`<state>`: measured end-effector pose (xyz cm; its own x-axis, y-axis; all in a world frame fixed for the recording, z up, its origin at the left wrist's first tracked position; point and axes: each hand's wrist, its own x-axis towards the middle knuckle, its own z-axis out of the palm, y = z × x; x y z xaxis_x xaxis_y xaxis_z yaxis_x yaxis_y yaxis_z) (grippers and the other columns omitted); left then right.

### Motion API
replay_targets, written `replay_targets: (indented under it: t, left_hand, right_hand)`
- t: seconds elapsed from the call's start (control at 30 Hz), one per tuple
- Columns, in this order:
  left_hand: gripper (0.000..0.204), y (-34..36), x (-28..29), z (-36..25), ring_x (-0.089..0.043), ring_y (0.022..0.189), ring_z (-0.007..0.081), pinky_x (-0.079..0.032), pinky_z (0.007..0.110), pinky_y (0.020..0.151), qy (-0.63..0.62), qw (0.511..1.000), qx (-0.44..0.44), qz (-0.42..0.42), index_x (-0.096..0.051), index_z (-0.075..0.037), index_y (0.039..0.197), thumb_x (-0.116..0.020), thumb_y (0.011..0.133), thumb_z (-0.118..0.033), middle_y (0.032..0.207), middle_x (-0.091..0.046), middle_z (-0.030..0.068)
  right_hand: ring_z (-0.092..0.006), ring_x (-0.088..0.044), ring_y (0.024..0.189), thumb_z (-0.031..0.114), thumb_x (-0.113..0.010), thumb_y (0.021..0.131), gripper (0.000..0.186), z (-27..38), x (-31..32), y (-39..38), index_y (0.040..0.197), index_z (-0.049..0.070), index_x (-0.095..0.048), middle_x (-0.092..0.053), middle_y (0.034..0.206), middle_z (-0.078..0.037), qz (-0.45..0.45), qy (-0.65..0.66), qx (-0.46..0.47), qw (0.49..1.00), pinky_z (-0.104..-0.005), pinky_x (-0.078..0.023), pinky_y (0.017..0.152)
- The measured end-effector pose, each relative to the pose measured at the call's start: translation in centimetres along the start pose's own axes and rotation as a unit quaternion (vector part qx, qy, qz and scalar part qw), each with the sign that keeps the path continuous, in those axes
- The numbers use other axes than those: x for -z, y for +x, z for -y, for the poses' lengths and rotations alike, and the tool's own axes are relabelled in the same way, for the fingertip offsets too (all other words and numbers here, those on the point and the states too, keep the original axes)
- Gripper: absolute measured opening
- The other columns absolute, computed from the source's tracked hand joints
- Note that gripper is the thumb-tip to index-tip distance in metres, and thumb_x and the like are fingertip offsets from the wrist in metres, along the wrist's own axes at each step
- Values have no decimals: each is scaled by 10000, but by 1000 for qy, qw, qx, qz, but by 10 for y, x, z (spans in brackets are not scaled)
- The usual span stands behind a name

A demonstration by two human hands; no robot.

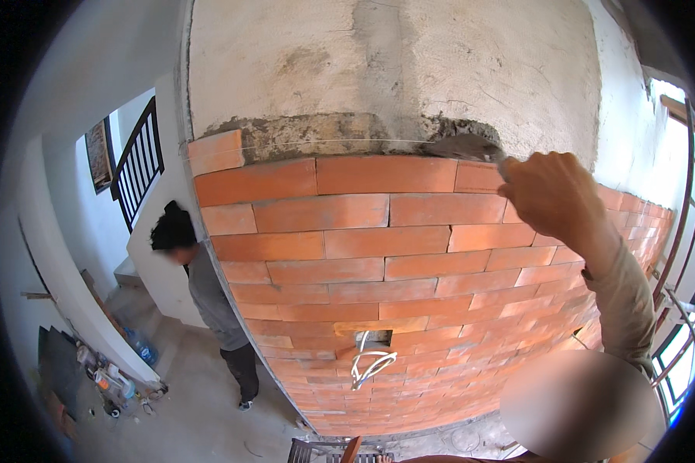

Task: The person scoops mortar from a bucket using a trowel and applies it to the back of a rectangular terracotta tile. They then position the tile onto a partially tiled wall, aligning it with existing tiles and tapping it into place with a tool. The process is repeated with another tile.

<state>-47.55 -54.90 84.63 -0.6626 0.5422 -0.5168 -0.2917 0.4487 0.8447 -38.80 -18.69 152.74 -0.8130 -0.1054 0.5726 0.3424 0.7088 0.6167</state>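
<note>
My right hand [550, 193] is raised at the top of the brick-faced wall, its fingers closed around the handle of a trowel [471, 147]. The grey blade lies just above the top row of orange bricks [386, 175]. Dark wet mortar [459, 125] sticks to the wall right behind the blade. A thin string [332, 142] runs level along the upper edge of the row, from the far left brick toward the trowel. One single brick [215, 151] stands at the left end, above that row. My left hand is out of view.
Bare plaster [486, 62] covers the wall above the bricks. White wires [371, 366] hang from a box opening lower down. Left of the wall corner a person [216, 293] in grey stands near the stairs, with bottles and tools [116, 386] on the floor. Metal poles [681, 201] rise at right.
</note>
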Motion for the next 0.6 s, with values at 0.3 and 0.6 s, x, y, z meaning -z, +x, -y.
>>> replay_targets:
  t: [0.3, 0.6]
  left_hand:
    - [400, 8, -4, 3, -648, 710, 264, -514, 414, 632, 20, 1000, -11, 9, -664, -127, 1108, -703, 813, -394, 828, -665, 99]
    - [391, 14, 0, 5, -650, 701, 269, -512, 419, 627, 41, 999, -10, 20, -671, -133, 1097, -702, 812, -399, 813, -666, 100]
  right_hand:
    - [-267, -680, 591, 144, -618, 841, 186, 62, 24, 43, 677, 67, -660, -661, 642, -109, -95, 37, 101, 990, -378, -505, 489]
    - [-321, -715, 733, 142, -572, 881, 185, 51, 36, 68, 769, 60, -694, -711, 781, -161, 64, 40, 73, 994, -418, -568, 622]
